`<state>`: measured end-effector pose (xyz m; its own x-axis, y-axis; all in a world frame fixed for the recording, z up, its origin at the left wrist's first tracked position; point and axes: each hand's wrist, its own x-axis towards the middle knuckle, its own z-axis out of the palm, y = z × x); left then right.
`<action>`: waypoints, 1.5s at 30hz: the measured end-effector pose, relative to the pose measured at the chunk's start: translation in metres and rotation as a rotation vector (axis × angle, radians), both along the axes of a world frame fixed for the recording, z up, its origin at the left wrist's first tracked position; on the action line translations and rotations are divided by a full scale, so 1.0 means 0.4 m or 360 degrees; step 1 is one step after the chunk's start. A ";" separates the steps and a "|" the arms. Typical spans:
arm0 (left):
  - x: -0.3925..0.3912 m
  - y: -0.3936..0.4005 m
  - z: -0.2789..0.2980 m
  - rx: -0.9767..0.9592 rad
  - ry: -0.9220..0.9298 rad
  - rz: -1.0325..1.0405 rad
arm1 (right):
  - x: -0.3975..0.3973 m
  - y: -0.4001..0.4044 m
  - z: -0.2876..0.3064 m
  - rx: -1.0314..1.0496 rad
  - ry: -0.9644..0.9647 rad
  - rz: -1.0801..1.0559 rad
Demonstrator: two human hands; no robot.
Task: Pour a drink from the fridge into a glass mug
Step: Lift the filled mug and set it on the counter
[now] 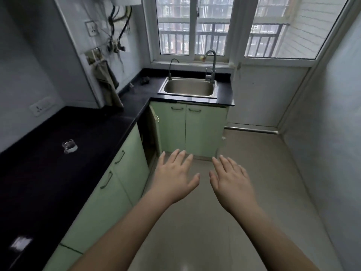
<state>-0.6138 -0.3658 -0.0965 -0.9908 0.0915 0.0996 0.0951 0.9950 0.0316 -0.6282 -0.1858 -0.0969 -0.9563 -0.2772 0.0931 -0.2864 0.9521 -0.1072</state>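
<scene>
A clear glass mug (69,146) stands on the black countertop (58,173) at the left. My left hand (173,175) and my right hand (229,178) are stretched out side by side over the floor, palms down, fingers straight and spread. Both hold nothing and are well to the right of the mug. No fridge and no drink are in view.
A steel sink (188,88) with two taps sits under the window at the far end. Pale green cabinets (109,184) run below the L-shaped counter; one corner door (154,122) stands ajar. A cloth (108,85) hangs on the left wall. Tiled floor (244,192) lies ahead and right.
</scene>
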 end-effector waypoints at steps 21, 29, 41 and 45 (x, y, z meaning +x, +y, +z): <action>-0.022 -0.624 -0.047 0.0052 0.0042 0.0643 | -0.240 -0.664 -0.010 0.0010 0.0031 0.0861; -0.020 -0.837 -0.073 0.0080 0.0008 0.0830 | -0.306 -0.890 -0.032 0.0016 0.0003 0.1021; -0.160 -0.987 -0.144 0.0080 -0.0026 0.1093 | -0.498 -1.125 -0.095 -0.0020 -0.0053 0.1330; -0.215 -1.020 -0.151 0.0045 -0.0062 0.1211 | -0.575 -1.193 -0.111 -0.0080 -0.0131 0.1494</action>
